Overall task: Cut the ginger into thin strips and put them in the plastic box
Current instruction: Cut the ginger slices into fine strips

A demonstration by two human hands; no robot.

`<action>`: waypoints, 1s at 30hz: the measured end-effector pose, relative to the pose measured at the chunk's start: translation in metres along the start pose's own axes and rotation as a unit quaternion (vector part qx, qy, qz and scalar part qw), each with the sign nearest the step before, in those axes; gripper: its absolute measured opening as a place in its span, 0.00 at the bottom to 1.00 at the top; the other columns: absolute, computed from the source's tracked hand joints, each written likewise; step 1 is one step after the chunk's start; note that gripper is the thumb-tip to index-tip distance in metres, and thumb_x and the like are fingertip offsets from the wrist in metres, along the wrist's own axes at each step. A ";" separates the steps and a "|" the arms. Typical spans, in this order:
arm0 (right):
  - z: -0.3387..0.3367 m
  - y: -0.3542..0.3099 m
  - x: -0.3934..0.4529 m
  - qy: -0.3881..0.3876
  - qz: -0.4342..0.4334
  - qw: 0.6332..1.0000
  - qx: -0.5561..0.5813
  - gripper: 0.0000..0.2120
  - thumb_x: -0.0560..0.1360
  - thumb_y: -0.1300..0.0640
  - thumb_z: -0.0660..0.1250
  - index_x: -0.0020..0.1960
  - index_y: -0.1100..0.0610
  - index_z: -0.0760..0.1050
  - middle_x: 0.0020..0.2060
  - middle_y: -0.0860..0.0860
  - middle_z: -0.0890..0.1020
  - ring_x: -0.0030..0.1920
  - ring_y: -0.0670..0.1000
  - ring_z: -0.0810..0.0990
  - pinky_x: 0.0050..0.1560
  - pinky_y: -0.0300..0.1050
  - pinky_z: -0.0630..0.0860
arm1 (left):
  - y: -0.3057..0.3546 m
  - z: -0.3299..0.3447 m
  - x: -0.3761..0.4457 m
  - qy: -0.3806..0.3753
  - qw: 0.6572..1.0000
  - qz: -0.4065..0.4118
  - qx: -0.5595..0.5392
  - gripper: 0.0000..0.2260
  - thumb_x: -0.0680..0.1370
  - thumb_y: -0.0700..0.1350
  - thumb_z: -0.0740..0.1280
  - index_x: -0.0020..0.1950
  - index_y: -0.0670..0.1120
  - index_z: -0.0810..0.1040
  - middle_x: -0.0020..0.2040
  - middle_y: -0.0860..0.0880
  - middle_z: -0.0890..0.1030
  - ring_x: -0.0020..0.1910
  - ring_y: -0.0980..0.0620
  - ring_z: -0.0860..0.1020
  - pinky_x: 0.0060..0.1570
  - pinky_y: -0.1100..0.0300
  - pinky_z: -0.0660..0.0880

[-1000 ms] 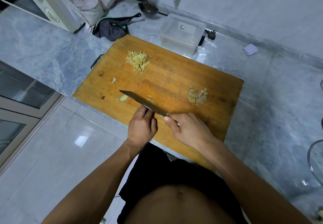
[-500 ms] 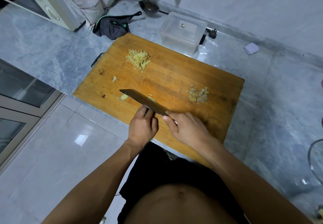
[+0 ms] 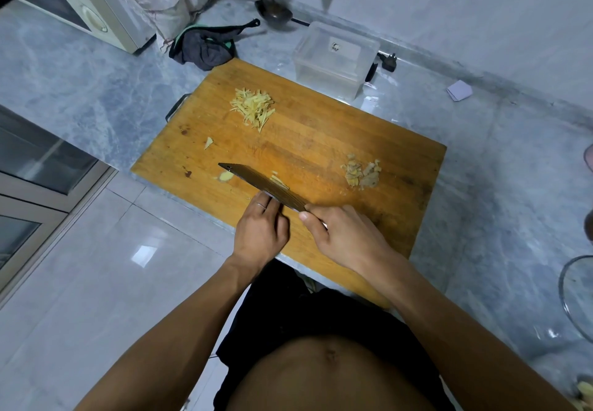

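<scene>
A wooden cutting board (image 3: 321, 141) lies on the marble counter. My right hand (image 3: 343, 234) grips the handle of a cleaver (image 3: 256, 181), whose blade stands on the board's near left part. My left hand (image 3: 261, 232) has its fingers curled down against the blade's near side, over a ginger piece they hide. A few thin cut strips (image 3: 277, 182) show at the blade's far side, and a ginger end piece (image 3: 225, 177) lies by its tip. A pile of ginger strips (image 3: 253, 110) sits at the board's far left. The clear plastic box (image 3: 333, 57) stands behind the board.
Ginger peel scraps (image 3: 361, 174) lie on the board's right part and a small chip (image 3: 208, 142) on its left. A dark cloth (image 3: 205, 46), a ladle (image 3: 272, 9) and a microwave (image 3: 80, 2) stand at the back. A glass bowl rim (image 3: 568, 295) is at the right.
The cleaver blade lifted a little and came down again at nearly the same spot. Both hands stay where they were.
</scene>
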State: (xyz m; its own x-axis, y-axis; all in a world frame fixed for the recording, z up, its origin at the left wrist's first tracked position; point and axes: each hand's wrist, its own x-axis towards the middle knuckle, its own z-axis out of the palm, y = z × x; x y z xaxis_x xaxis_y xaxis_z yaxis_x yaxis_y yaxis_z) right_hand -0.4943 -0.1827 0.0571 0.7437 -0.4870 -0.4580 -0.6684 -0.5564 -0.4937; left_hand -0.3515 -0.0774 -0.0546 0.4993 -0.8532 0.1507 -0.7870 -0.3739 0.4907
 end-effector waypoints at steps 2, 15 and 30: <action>0.003 0.000 0.001 0.003 0.002 1.000 -0.001 0.23 0.84 0.42 0.51 0.72 0.51 0.73 0.59 0.57 0.81 0.60 0.63 0.76 0.53 0.57 0.77 | 0.000 0.000 0.000 -0.003 1.000 0.000 -0.002 0.15 0.73 0.38 0.63 0.59 0.40 0.79 0.57 0.41 0.78 0.54 0.42 0.77 0.39 0.56 0.76; -0.003 0.001 -0.001 0.003 -0.006 1.000 0.008 0.22 0.84 0.42 0.52 0.69 0.51 0.75 0.58 0.56 0.82 0.60 0.63 0.77 0.54 0.57 0.77 | 0.003 -0.001 0.001 0.000 1.000 -0.011 0.004 0.16 0.74 0.40 0.60 0.59 0.42 0.80 0.58 0.42 0.79 0.54 0.42 0.77 0.38 0.58 0.74; 0.007 -0.005 0.011 0.020 -0.005 0.999 -0.028 0.23 0.85 0.42 0.51 0.71 0.52 0.73 0.57 0.58 0.83 0.58 0.64 0.77 0.48 0.53 0.74 | 0.003 -0.001 0.001 -0.005 1.000 -0.018 0.001 0.16 0.74 0.40 0.61 0.58 0.42 0.80 0.60 0.41 0.78 0.54 0.40 0.77 0.38 0.55 0.76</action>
State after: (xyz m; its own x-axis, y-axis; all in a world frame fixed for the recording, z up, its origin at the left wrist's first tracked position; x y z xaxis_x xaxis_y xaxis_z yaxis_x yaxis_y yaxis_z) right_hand -0.4835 -0.1807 0.0494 0.7516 -0.5066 -0.4224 -0.6592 -0.5983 -0.4555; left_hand -0.3531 -0.0791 -0.0519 0.5239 -0.8426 0.1249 -0.7691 -0.4049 0.4946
